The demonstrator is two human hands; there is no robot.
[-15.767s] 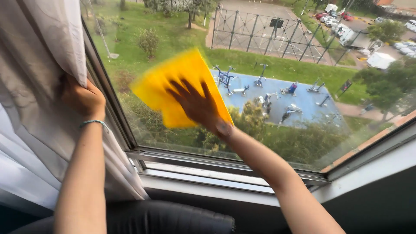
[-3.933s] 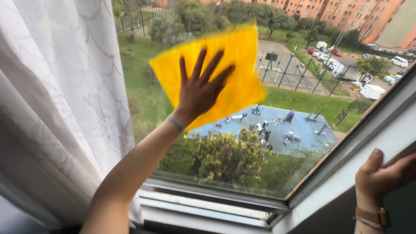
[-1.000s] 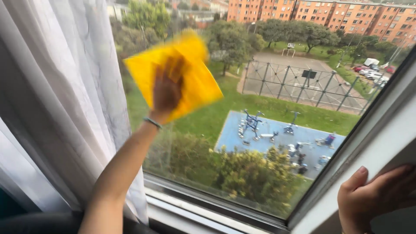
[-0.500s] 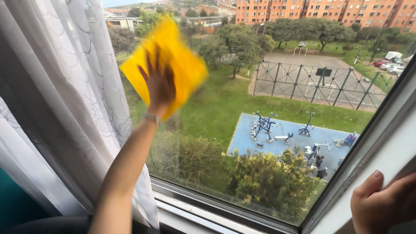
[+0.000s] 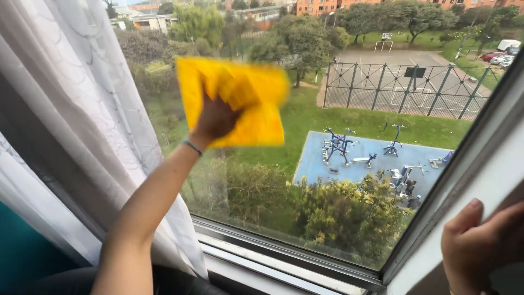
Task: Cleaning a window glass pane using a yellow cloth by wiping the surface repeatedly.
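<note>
Entry, taking the window pane (image 5: 327, 136) as landmark.

Left hand (image 5: 215, 117): I am pressing it against the upper left part of the pane, fingers partly curled and bunching the yellow cloth (image 5: 240, 101) between palm and glass. How tightly they are closing I cannot tell; the picture is blurring there. A thin bracelet (image 5: 192, 146) is sitting at the wrist.

Yellow cloth: lying flat on the pane, spreading mostly up and to the right of the fingers, its long axis running roughly level across the glass. The left hand is the one on it; the other hand is well apart from it.

Right hand (image 5: 480, 246): I am resting it on the white frame (image 5: 469, 180) at the pane's lower right corner, thumb raised along the frame edge, the other fingers wrapping out of sight. It is gripping the frame only.

Curtain (image 5: 71, 125): pale, sheer, hanging just beside the pane's left edge, close to my left forearm. It is the nearest thing standing in the way on that side.

Sill rail (image 5: 284, 257): running along the pane's bottom edge, below the cloth and apart from it.

Beyond the pane: trees, a lawn, a fenced court and a blue exercise yard (image 5: 371, 158), none within reach.
</note>
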